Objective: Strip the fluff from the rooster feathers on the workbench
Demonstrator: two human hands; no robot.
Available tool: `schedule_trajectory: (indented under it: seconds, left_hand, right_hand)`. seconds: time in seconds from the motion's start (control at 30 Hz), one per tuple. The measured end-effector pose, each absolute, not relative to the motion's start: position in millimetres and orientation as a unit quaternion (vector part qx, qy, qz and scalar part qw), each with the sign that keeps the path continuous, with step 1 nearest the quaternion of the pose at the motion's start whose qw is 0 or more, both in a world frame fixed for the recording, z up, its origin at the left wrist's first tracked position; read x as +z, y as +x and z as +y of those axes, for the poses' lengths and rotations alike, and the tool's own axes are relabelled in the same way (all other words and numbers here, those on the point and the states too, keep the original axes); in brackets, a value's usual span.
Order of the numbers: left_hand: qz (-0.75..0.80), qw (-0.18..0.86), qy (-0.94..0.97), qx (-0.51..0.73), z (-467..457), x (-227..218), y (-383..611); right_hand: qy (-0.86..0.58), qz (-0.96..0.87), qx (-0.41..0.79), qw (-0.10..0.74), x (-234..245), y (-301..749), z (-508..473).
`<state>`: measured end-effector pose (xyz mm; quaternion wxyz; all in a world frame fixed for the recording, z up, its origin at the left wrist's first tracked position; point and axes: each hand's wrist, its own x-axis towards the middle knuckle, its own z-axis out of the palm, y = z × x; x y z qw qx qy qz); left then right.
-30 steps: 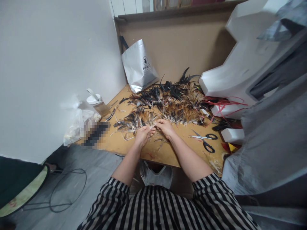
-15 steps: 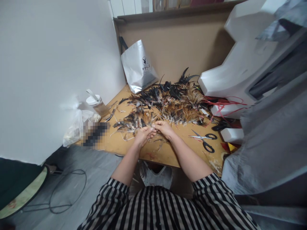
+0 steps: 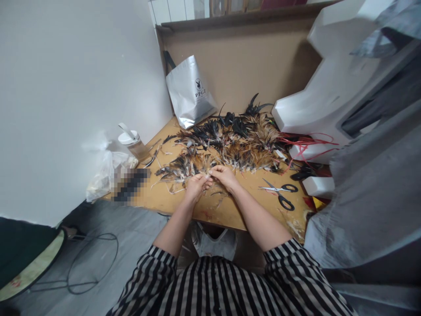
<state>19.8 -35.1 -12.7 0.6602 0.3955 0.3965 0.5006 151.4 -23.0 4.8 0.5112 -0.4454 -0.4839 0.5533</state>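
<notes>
At the front mid of a yellowish-brown wooden table (image 3: pixel 226 217), a small pale bit (image 3: pixel 209 174) sits btwn the fingertips of both hands, just at the near edge of a low heap of brown-&-black feathers (image 3: pixel 187 164); too small to tell what the bit is. L hand (image 3: pixel 196 186): thumb & index pressed tog. on it, other fingers curled in under. R hand (image 3: pixel 225 176): thumb & index tips meet at the same spot, pinching, knuckles up; its other fingers mostly hidden. Hands almost touching, both low over the table.

Just R of the heap, a front row of fluffy orange-brown feathers (image 3: pixel 251 156), quills toward the person. Behind, a longer back row of glossy black & tan feathers (image 3: pixel 210 131), few long dark plumes sticking up at its far R. Loose feather scraps (image 3: pixel 219 197) near the hands.

R of the hands, well apart: steel scissors w/ black looped handles (image 3: pixel 280 191), blades part open, pointing L. Beyond, thin red ribbons (image 3: pixel 309 139) trail by a big white angular machine-like body (image 3: pixel 319 101), w/ grey cloth (image 3: pixel 368 188) hanging at far R.

Back L: shiny silver bag w/ black "PPGZ" print (image 3: pixel 190 94), leaning vs. a tan upright board (image 3: pixel 243 61). L side: clear jug w/ white lid & handle (image 3: pixel 133 142), then a knotted see-through plastic bag (image 3: pixel 107 177) by the wall; next to it a dark pixelated obj. (image 3: pixel 131 186), can't ID.
</notes>
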Motion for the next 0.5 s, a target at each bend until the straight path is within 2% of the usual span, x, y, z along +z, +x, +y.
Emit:
schedule_trajectory:
  seconds: [0.37, 0.5]
  left_hand:
    - [0.379, 0.694, 0.399, 0.463, -37.8, -6.1, 14.3]
    - [0.386, 0.68, 0.397, 0.481, -36.0, -9.4, 15.1]
  right_hand:
    - [-0.432, -0.471, 0.596, 0.486, 1.7, 151.7, -22.5]
    - [-0.443, -0.474, 0.529, 0.547, 4.1, 149.2, -21.7]
